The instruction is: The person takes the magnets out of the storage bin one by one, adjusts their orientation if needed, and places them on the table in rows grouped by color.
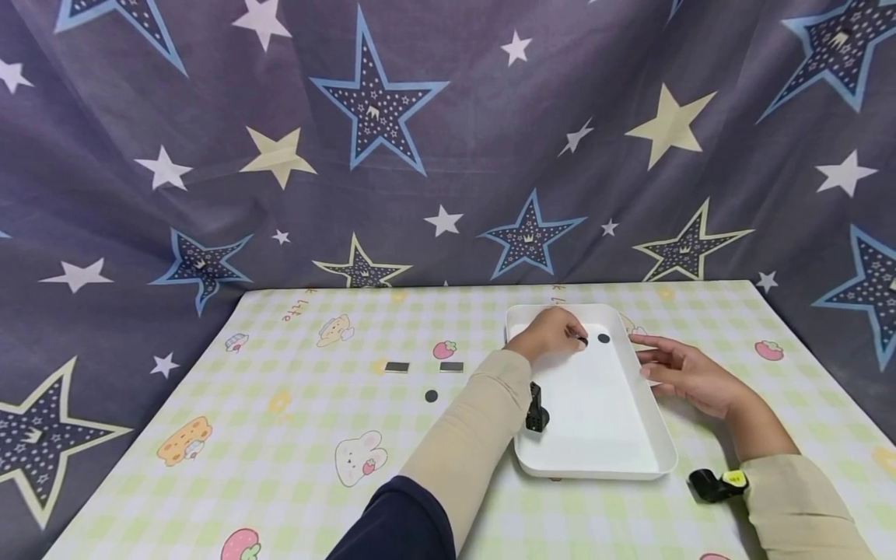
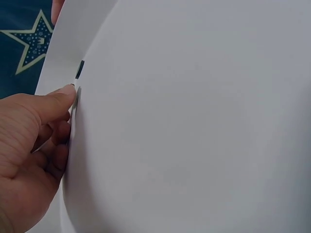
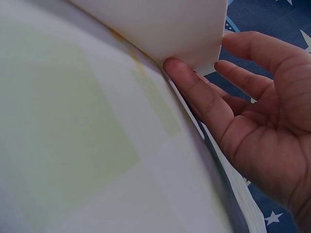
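Note:
My left hand [image 1: 555, 336] is inside a white rectangular tray [image 1: 595, 435], near its far end. Its thumb and fingers pinch a small black disc [image 1: 583, 341] close over the tray floor. Just to the right, a second black disc [image 1: 603, 338] lies flat on that floor; the left wrist view shows this disc [image 2: 80, 69] past the thumb tip. Outside the tray, my right hand [image 1: 689, 377] rests its fingertips against the right wall, fingers fairly straight. From the right wrist view, those fingertips [image 3: 180, 70] meet the white wall [image 3: 189, 34] low down.
Left of the tray, two dark rectangular pieces [image 1: 397, 367] and a black disc [image 1: 431, 396] lie on the checked tablecloth [image 1: 301, 435]. A star-patterned curtain [image 1: 448, 155] hangs behind the table. Black wrist cameras [image 1: 537, 416] sit on both wrists, the left one over the tray.

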{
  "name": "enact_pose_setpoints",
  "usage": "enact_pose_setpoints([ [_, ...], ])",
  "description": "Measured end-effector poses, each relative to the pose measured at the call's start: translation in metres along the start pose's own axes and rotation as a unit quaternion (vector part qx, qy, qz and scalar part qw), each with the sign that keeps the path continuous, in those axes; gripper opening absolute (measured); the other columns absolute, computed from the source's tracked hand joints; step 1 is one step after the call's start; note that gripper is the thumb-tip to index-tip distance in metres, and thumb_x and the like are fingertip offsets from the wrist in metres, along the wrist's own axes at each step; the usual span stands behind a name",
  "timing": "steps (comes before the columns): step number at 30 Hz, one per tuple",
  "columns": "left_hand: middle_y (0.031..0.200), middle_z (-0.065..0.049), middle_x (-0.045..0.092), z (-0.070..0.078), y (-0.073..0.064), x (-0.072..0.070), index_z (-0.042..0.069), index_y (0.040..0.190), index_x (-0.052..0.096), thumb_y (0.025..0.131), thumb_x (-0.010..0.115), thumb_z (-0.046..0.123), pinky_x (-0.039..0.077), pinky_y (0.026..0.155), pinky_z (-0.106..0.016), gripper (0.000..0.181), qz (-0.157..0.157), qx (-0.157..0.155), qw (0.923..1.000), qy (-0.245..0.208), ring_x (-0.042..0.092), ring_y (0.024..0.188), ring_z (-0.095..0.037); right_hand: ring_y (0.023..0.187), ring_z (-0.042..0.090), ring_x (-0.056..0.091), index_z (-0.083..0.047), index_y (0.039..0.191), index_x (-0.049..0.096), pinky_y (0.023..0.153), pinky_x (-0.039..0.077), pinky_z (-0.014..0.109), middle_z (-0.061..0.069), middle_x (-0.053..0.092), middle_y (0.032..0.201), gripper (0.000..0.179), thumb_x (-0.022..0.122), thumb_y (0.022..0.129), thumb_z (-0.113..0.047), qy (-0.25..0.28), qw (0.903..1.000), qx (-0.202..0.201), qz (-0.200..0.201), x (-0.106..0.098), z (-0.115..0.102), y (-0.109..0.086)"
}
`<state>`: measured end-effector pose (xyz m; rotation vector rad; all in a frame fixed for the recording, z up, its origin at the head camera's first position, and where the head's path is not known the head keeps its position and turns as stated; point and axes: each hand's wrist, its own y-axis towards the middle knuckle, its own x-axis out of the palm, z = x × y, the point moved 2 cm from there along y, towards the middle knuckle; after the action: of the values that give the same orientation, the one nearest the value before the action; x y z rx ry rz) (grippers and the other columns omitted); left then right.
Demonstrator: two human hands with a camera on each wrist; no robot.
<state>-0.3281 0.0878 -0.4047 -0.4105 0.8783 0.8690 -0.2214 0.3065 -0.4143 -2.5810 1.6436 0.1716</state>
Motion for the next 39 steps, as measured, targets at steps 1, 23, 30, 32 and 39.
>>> enact_pose_setpoints([
  [1,0.096,-0.002,0.072,0.000,-0.001,-0.001,0.008,0.101,0.077,0.088,0.074,0.013,0.044,0.074,-0.011,0.014,-0.001,-0.002,1.0000,-0.007,0.063,0.087,-0.009,0.107,0.011,0.060,-0.007,0.150,0.035,0.081,0.057,0.035,0.002,0.054,0.125,0.053,0.052,0.100,-0.004,-0.001,1.0000,0.001,0.000,0.000,0.000,0.000],
  [23,0.098,0.000,0.072,0.014,-0.014,-0.030,0.009,0.104,0.076,0.092,0.070,0.015,0.044,0.074,-0.011,0.015,-0.026,0.029,0.9988,0.029,0.062,0.087,-0.008,0.108,0.009,0.060,-0.005,0.152,0.031,0.083,0.056,0.035,0.019,0.044,0.134,0.057,0.054,0.100,-0.006,-0.014,0.9996,0.021,0.012,0.000,0.000,0.001],
  [30,0.096,-0.001,0.071,0.018,-0.022,-0.042,0.008,0.102,0.076,0.089,0.073,0.014,0.045,0.074,-0.012,0.015,-0.024,0.048,0.9985,0.005,0.062,0.085,-0.007,0.108,0.009,0.060,-0.005,0.152,0.030,0.083,0.056,0.035,0.024,0.041,0.136,0.057,0.054,0.101,-0.007,-0.014,0.9996,0.022,0.013,0.000,0.000,0.001],
  [32,0.095,0.000,0.071,0.017,-0.024,-0.044,0.007,0.102,0.076,0.089,0.074,0.014,0.045,0.074,-0.012,0.015,-0.022,0.055,0.9982,0.000,0.062,0.084,-0.006,0.108,0.008,0.060,-0.005,0.152,0.030,0.083,0.056,0.034,0.027,0.039,0.137,0.057,0.053,0.101,-0.007,-0.014,0.9996,0.022,0.012,0.000,0.001,0.001],
  [39,0.092,0.003,0.071,0.016,-0.032,-0.050,0.008,0.102,0.076,0.089,0.074,0.015,0.046,0.074,-0.012,0.015,-0.017,0.060,0.9979,-0.019,0.061,0.083,-0.005,0.107,0.007,0.058,-0.004,0.152,0.029,0.083,0.056,0.033,0.035,0.029,0.141,0.058,0.054,0.100,-0.008,-0.014,0.9994,0.029,0.017,-0.001,0.001,0.000],
])
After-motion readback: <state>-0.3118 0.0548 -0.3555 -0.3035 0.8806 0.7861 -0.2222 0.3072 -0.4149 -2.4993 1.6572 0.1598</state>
